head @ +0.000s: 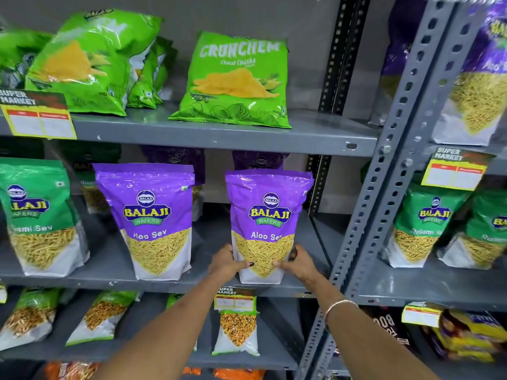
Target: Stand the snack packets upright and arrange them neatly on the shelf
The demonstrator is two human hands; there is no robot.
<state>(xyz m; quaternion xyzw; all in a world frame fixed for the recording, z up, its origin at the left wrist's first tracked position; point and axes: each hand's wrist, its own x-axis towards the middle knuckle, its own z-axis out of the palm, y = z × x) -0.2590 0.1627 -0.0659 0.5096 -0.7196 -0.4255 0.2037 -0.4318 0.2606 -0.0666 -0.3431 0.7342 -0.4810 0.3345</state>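
A purple Aloo Sev packet (267, 215) stands upright at the front right of the middle grey shelf (109, 281). My left hand (226, 263) grips its lower left corner and my right hand (297, 263) grips its lower right corner. A second purple Aloo Sev packet (153, 218) stands upright to its left, apart from it. More purple packets (175, 160) stand behind both, mostly hidden. A green Ratlami Sev packet (38, 215) stands at the far left of the same shelf.
On the top shelf a green Crunchem chips bag (236, 80) leans back, with several green bags (90, 61) tilted to its left. A slotted upright post (389, 160) bounds the shelf's right side. Further packets fill the right bay (428, 229) and the lower shelf (238, 327).
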